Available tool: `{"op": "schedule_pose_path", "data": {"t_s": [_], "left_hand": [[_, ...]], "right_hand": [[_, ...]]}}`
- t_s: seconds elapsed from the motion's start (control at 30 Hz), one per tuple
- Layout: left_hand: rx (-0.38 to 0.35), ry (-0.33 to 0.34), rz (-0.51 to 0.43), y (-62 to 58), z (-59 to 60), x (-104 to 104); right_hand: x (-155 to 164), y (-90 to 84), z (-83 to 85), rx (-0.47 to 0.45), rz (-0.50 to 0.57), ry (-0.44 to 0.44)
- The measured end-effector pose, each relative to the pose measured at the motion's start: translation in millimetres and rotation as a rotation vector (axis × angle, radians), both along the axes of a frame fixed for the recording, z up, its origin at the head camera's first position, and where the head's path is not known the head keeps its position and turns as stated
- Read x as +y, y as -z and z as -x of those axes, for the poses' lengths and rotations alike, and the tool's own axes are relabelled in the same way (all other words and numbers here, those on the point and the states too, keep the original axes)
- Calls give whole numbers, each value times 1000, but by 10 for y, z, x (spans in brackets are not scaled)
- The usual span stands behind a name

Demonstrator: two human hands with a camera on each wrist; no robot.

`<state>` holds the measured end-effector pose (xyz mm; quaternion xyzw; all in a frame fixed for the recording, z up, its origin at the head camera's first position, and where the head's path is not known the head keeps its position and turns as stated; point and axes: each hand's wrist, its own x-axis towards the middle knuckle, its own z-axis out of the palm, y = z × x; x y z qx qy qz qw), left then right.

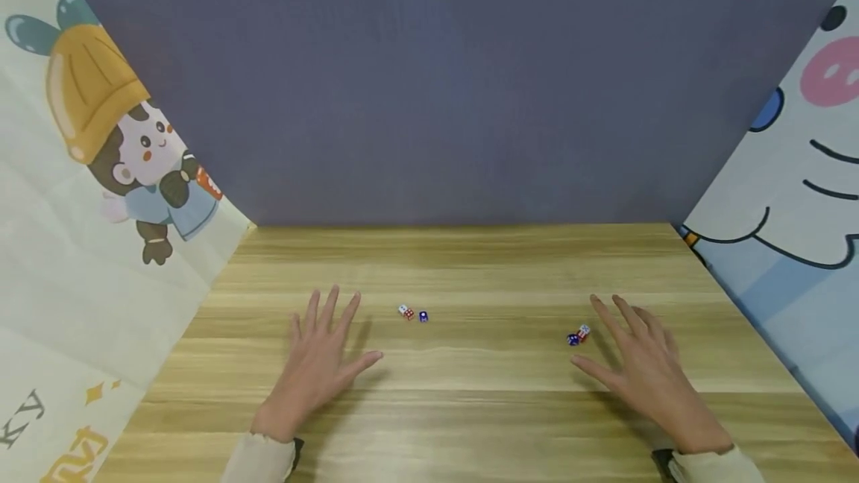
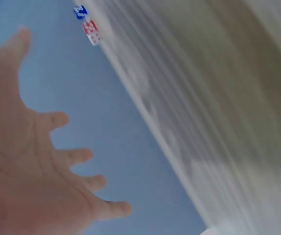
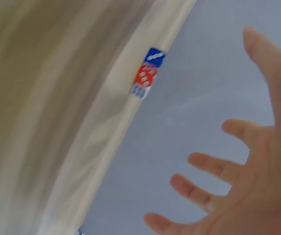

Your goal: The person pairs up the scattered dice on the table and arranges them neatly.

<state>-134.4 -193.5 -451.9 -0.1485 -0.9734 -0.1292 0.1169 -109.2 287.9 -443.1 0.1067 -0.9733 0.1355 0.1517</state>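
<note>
Dice lie in two pairs on the table [image 1: 470, 408]: left pair [image 1: 412, 313] just ahead of the left hand [image 1: 318, 364], right pair [image 1: 578, 335] beside the right hand [image 1: 644, 367]. Both hands hover flat, fingers spread, grasping nothing. Advisable: lower slowly, pinch one die without scattering its neighbour.

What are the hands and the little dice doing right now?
left hand: open, fingers spread, holding nothing
right hand: open, fingers spread, holding nothing
middle dice pair: lying on the table, untouched
right dice pair: lying beside the right hand's fingers
</note>
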Motion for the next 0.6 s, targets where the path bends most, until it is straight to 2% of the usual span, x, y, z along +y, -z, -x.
{"op": "schedule_pose_path", "data": {"t_s": [0.17,0.23,0.37,0.5,0.6], "left_hand": [[87,68,-92,-1,62,93],[93,98,-144,-14,96,149],[20,132,-221,-45,164,286],[-77,156,-264,-72,251,440],[-95,190,-290,-77,332,556]], "right_hand": [[-93,-86,3,62,-8,-34],[-147,-119,14,91,-4,-68],[-292,-177,38,70,18,-120],[-468,-215,68,-35,33,-126],[-598,-224,99,-114,39,-135]]}}
